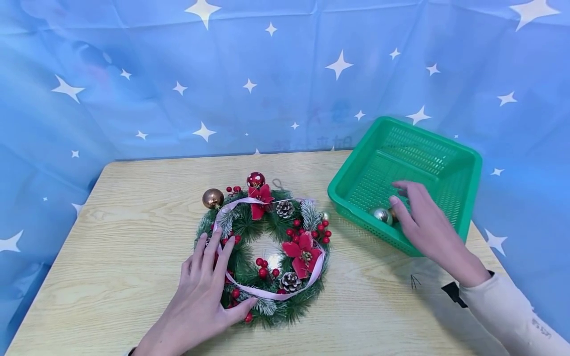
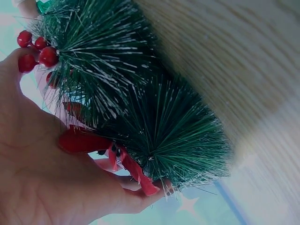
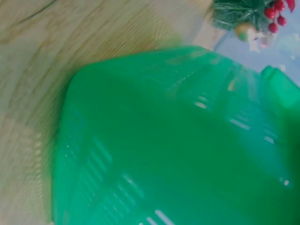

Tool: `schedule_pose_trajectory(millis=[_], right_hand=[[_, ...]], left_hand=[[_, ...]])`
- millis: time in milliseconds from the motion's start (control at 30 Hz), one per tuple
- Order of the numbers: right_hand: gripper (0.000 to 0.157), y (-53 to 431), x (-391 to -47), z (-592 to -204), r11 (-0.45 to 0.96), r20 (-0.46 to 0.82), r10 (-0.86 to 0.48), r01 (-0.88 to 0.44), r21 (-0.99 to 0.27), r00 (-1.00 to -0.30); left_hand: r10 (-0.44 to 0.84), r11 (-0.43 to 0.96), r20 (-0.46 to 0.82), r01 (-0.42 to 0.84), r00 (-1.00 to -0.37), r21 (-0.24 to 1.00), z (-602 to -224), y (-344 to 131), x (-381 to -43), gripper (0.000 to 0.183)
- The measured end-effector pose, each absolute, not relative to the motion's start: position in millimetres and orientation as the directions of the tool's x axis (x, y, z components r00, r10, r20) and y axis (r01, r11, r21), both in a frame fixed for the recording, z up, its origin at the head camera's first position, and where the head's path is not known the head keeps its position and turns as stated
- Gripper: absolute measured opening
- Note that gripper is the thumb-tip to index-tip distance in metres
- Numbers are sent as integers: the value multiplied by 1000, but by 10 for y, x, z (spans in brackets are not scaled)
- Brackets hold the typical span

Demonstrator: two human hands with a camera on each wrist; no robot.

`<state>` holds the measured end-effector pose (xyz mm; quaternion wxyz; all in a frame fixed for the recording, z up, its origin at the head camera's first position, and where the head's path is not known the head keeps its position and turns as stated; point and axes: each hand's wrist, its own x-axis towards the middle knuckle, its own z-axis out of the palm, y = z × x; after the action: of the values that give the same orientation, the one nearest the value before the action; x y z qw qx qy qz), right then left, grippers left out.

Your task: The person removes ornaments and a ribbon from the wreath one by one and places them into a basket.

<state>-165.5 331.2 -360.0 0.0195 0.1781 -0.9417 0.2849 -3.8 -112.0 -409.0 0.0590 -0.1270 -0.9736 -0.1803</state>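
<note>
A green Christmas wreath (image 1: 242, 257) lies on the table, dressed with red poinsettias (image 1: 304, 255), red berries (image 1: 262, 272), pine cones (image 1: 290, 282) and a pale pink ribbon (image 1: 267, 295). My left hand (image 1: 200, 282) rests on its left side with fingers spread. In the left wrist view the thumb is beside the berries (image 2: 48, 56) and the fingers lie by a red petal (image 2: 84, 140). My right hand (image 1: 423, 222) reaches into the green basket (image 1: 356, 163), its thumb and forefinger apart. Below it are a silvery ball (image 1: 382, 215) and a gold-brown one, partly hidden.
A bronze ball (image 1: 213, 198) and a red ball with white dots (image 1: 256, 180) sit at the wreath's back edge. A small dark, twig-like piece (image 1: 414, 282) lies in front of the basket. Behind the table hangs a blue star-patterned cloth (image 1: 285, 74).
</note>
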Motion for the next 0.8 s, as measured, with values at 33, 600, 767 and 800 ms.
schedule_pose_trajectory(millis=[33, 600, 767, 800], right_hand=[[55, 3295, -1642, -3597, 765, 163, -330, -365, -530, -930], [57, 2851, -1325, -3696, 635, 362, -546, -655, -409, -756], [64, 2723, -1318, -3772, 522, 366, -659, -749, -408, -658], [66, 2694, -1318, -3787, 499, 357, -680, -761, -415, -641]], left_hand=[[227, 902, 161, 269, -961, 336, -4091, -1121, -38, 123], [257, 888, 157, 297, -954, 352, -4103, -1160, -60, 121], [259, 882, 161, 301, -952, 362, -4102, -1170, -59, 119], [259, 883, 159, 300, -953, 362, -4100, -1170, -61, 119]])
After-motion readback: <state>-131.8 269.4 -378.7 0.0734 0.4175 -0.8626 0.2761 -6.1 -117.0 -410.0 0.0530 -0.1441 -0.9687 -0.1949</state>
